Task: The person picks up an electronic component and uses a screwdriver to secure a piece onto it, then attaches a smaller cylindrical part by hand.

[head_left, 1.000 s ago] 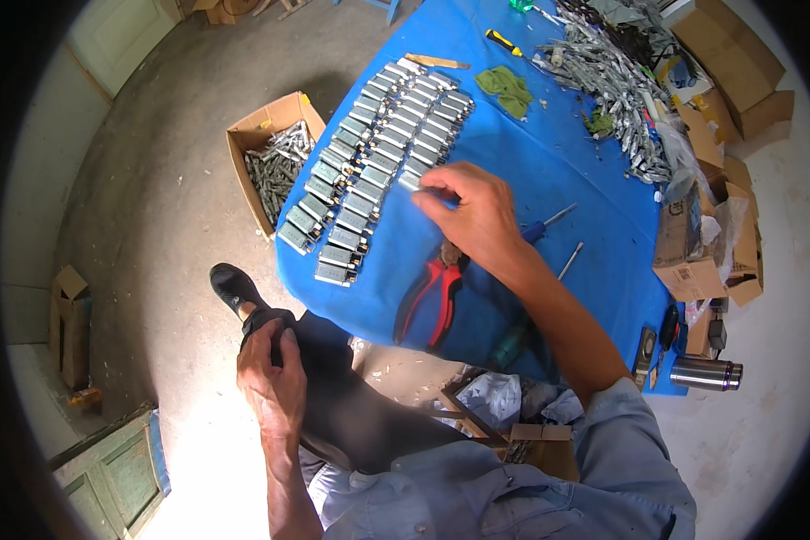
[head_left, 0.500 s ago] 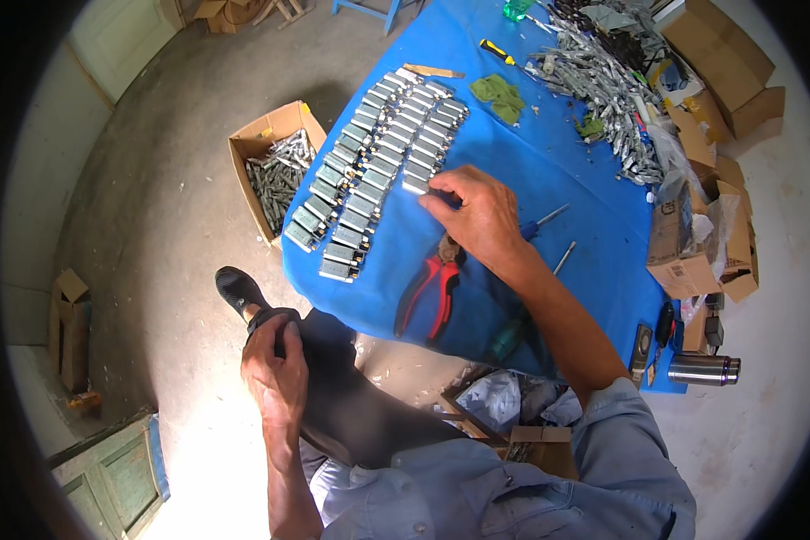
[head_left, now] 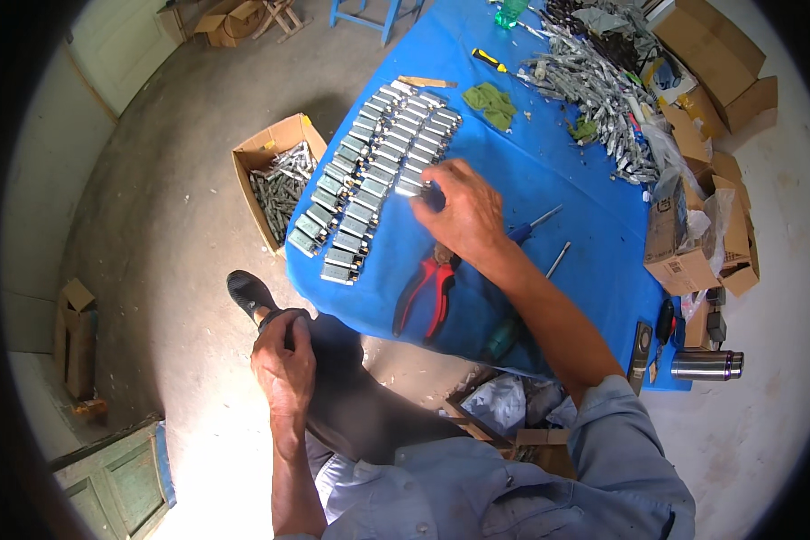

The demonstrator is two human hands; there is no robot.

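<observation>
My right hand [head_left: 463, 209] is over the blue-covered table, thumb and forefinger curved and apart around the near end of a column of small metal blocks. The closest one is a shiny silver block [head_left: 409, 186], partly hidden by the fingers. More grey-green blocks [head_left: 340, 256] with small dark ends lie in long slanted columns to the left. Red-handled pliers [head_left: 436, 288] rest just below my right hand. Beside my forearm are a blue-handled screwdriver [head_left: 522, 232] and a green-handled one [head_left: 504, 337]. My left hand [head_left: 283, 364] lies on my knee, thumb apart from the bent fingers, holding nothing visible.
A heap of silver metal parts [head_left: 589, 94] covers the table's far right, beside cardboard boxes [head_left: 679, 234]. A green cloth [head_left: 489, 103] and a yellow-black tool [head_left: 489, 59] lie beyond the columns. A steel flask [head_left: 706, 365] lies at the right corner. A box of metal pieces [head_left: 243, 171] stands left.
My right hand has shifted slightly left, and its thumb and forefinger have spread apart beside the silver block. My left hand stays on my knee. The whole view has tilted a little.
</observation>
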